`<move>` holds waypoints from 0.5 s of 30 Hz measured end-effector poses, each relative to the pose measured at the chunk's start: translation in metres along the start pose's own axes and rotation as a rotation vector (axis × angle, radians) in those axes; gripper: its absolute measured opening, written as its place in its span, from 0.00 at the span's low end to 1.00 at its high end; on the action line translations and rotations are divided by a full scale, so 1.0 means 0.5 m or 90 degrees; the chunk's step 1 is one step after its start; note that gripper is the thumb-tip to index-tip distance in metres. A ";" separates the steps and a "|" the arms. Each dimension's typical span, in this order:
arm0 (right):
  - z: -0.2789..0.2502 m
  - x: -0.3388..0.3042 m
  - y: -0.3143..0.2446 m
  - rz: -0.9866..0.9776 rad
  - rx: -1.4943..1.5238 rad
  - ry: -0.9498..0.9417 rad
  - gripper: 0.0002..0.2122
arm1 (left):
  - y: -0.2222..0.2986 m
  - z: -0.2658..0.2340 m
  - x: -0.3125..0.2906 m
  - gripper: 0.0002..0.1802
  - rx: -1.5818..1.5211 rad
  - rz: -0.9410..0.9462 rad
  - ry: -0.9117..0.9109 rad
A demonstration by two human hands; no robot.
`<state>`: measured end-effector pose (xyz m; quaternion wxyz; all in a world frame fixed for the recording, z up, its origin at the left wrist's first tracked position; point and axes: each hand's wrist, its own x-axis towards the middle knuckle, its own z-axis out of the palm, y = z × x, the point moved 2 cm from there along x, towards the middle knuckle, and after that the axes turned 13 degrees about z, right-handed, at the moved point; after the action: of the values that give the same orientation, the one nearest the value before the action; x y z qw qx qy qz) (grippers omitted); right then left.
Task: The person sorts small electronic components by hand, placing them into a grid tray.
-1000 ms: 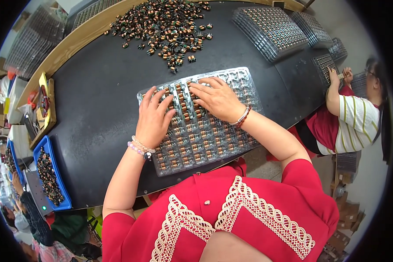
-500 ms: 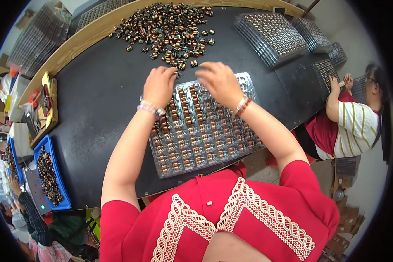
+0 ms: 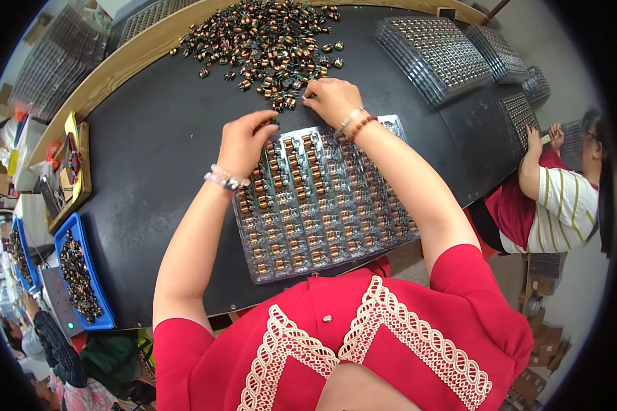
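Observation:
A clear plastic tray (image 3: 274, 264) with rows of pockets lies in front of me, many pockets filled with small copper-wound coils (image 3: 315, 256). Over its far left corner, my left hand (image 3: 243, 142) pinches a small dark piece, apparently one of these coils, mostly covered by the fingers. Past the tray's far edge, my right hand (image 3: 333, 103) is lowered at the near fringe of a loose coil pile (image 3: 260, 41). Its thumb and fingers are closed together, and whatever lies between them is hidden.
Stacked filled trays (image 3: 435, 58) stand at the far right, near a co-worker (image 3: 562, 192) handling another tray. On the left are a blue bin (image 3: 103, 301) of small parts and a wooden box (image 3: 82, 171). A wooden rim (image 3: 110, 68) borders the black table (image 3: 158, 157) at the back.
My right hand has moved away from me, from above the tray to the pile's edge, covering where a single coil lay. My left hand has drawn slightly nearer to me.

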<state>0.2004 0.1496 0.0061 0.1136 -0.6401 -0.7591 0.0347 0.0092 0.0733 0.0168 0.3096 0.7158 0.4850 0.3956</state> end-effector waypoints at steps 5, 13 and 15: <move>-0.083 -0.178 -0.032 -0.245 0.273 0.048 0.10 | 0.027 -0.025 -0.088 0.14 -0.148 -0.057 0.062; -0.106 -0.294 0.025 -0.210 0.306 -0.020 0.10 | 0.103 0.032 -0.201 0.10 0.329 0.270 -0.034; -0.100 -0.306 0.025 -0.216 0.335 -0.031 0.10 | 0.108 0.049 -0.210 0.12 0.435 0.312 -0.051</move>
<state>0.2468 -0.0026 0.0327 0.2613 -0.4523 -0.8224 0.2254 0.0321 -0.0451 0.0212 -0.0302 0.8863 0.3913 0.2461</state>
